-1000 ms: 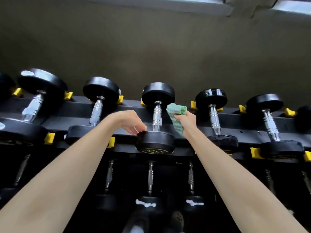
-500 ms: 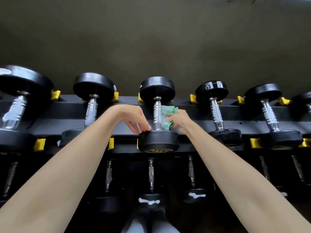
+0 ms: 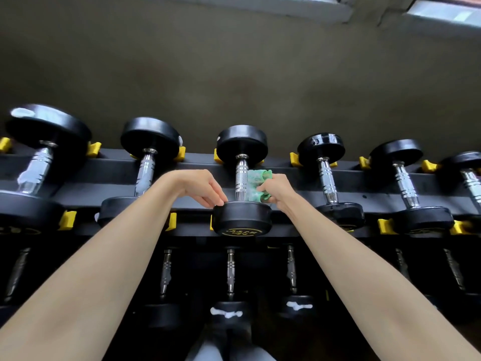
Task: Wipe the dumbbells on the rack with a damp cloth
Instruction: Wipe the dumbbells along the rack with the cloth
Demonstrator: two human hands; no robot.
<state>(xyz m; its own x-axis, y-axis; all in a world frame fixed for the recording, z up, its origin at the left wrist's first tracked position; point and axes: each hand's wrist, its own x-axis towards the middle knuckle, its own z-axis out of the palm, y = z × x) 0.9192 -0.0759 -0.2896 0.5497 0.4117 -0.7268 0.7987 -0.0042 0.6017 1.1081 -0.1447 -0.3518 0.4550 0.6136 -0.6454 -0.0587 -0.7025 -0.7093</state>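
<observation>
Right hand (image 3: 276, 190) grips the cloth (image 3: 256, 181) at the handle (image 3: 241, 178) — axis running straight away. Left hand (image 3: 200, 188) clasps the near head of the dumbbell (image 3: 242, 220).

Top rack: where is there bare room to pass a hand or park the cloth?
Bare rail lies between the fourth dumbbell and fifth dumbbell, and between the leftmost dumbbell and second dumbbell. Crowded at the centre dumbbell: left hand grips its near head, right hand holds the cloth beside its handle.
</observation>
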